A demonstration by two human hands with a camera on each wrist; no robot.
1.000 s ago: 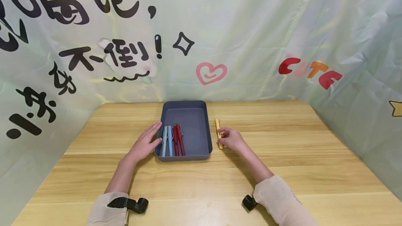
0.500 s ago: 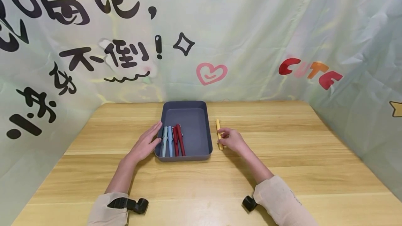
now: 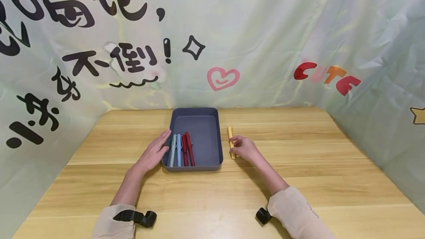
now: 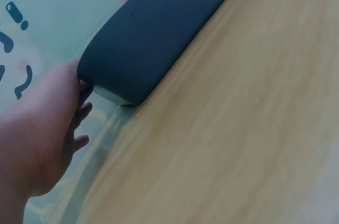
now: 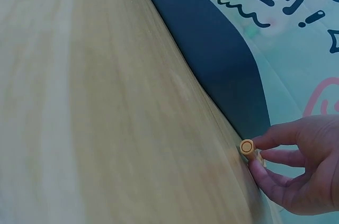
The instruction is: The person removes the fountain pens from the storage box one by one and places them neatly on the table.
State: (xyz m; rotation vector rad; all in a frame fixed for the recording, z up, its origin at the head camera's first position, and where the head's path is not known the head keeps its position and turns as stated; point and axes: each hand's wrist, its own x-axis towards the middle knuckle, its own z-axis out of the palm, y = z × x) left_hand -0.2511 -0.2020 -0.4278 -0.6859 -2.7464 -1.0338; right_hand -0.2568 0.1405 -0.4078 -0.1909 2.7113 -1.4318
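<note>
pale fabric backdrop (image 3: 265,28), printed with black characters (image 3: 26,132), a pink heart (image 3: 221,82) and coloured "cute" lettering (image 3: 332,73), hangs beyond both hands, behind a wood-grain table (image 3: 206,202). between the hands sits a dark grey-blue rectangular tray (image 3: 206,124). the left hand (image 3: 153,154) rests against the tray's near-left side, its fingers extended and fairly straight, the thumb reaching the rim; it grips nothing. just inside that wall, close to the left fingertips, lie four capped pens side by side: a pale grey-green pen (image 3: 172,152), a light blue pen (image 3: 179,152) and two dark red pens (image 3: 190,152), the last nearest the right hand. on the tray's other side, the right hand (image 3: 245,148) has its fingers bent and pinches a yellow pen (image 3: 230,132) between thumb and fingertips. this pen points away from the person, beside the tray's wall and apart from it; whether it touches the table cannot be told. below each hand, a black wrist camera (image 3: 150,218) sits by a beige sleeve (image 3: 113,228).
</note>
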